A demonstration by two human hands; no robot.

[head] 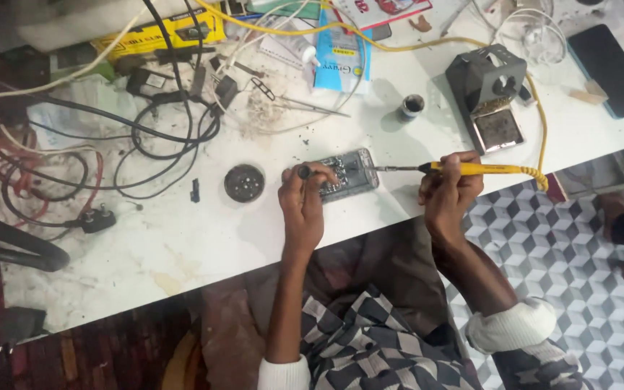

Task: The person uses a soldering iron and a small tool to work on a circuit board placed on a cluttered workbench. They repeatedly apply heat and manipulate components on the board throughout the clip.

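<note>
Okay, my left hand is pressed down on the opened phone, fingers curled over its near end, pinning it flat on the white table. Something small, dark and round sits at my left fingertips; can't tell what it is. My right hand is closed tight around the yellow soldering iron, held like a pen, its metal tip reaching left from the hand and touching the far end of the phone. So the phone lies between my two hands, left one on it, right one just beside.

From the back of the right hand the yellow cord runs up and away across the table. Beyond the right hand, further up, stands the dark iron stand with a sponge tray at its base. Between that and the phone, a small round tin. Far out past the right hand, a dark phone lies flat near the table edge.

Just left of my left hand is a round black disc, then a small black piece beside it. Further left, a tangle of black cables and a black plug. Above the left hand, tweezers and a blue packet
</note>
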